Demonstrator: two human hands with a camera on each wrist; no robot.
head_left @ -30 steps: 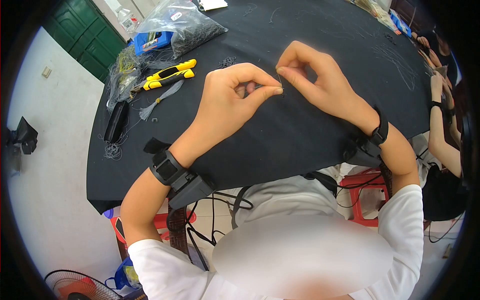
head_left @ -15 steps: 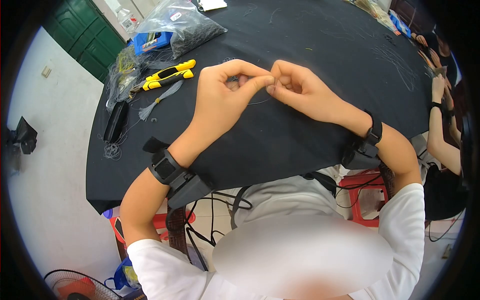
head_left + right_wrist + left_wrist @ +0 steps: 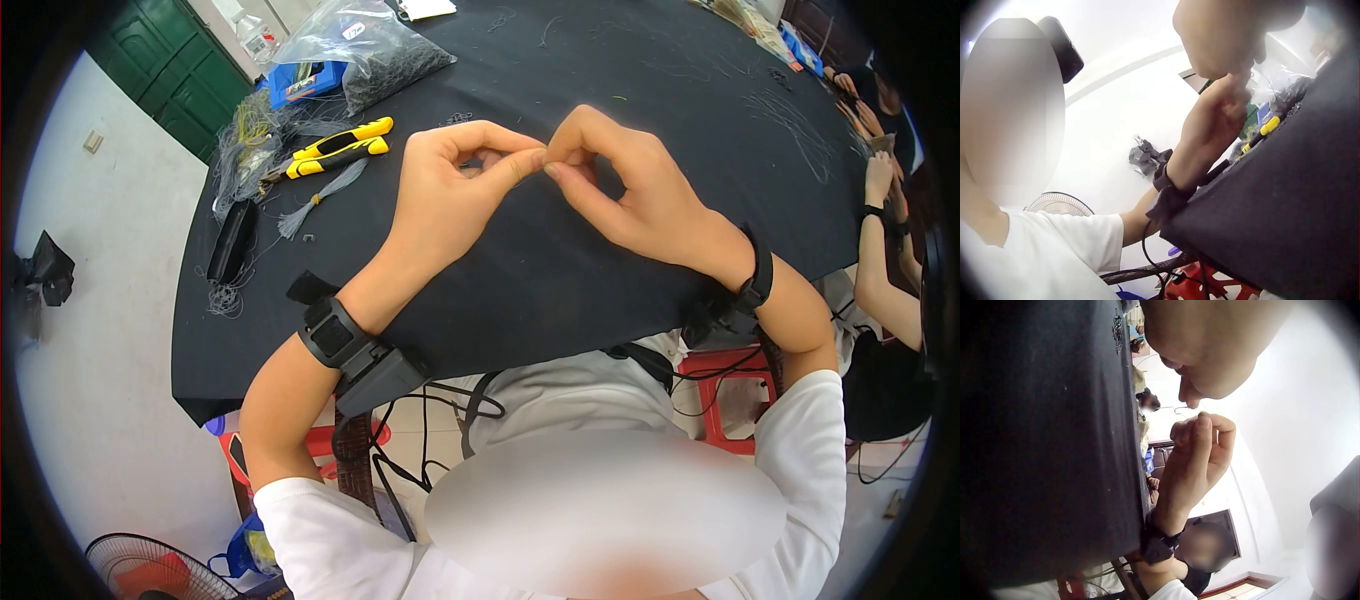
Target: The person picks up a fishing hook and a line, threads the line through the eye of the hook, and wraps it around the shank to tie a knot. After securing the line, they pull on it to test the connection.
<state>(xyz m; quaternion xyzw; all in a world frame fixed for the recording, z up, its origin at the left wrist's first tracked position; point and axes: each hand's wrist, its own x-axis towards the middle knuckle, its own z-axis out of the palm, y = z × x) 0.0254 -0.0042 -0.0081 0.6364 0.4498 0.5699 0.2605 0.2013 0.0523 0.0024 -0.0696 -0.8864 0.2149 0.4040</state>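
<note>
Above the black-covered table, my left hand (image 3: pixel 450 190) and right hand (image 3: pixel 640 185) meet at their fingertips, thumb and forefinger of each pinched together. Between them is a thin fishing line, mostly hidden by the fingers. In the left wrist view, a tiny dark curved piece like a hook (image 3: pixel 1182 410) shows beside the left fingertips, with the right hand (image 3: pixel 1200 440) just below it. The right wrist view shows the left hand (image 3: pixel 1222 103) behind the blurred right hand (image 3: pixel 1229 37). Beyond the left hand lies a small dark pile (image 3: pixel 458 118).
To the left lie yellow-black pliers (image 3: pixel 338 150), a tied bundle of line (image 3: pixel 318 200), a black case (image 3: pixel 232 243) and tangled line (image 3: pixel 240 150). A clear bag of dark pieces (image 3: pixel 395 75) and a blue box (image 3: pixel 303 83) stand behind. Another person's arm (image 3: pixel 880 230) is at right.
The hands were slightly apart with thin line between them, then came together at the fingertips. Since then the right hand has lifted and turned a little; the left has hardly moved.
</note>
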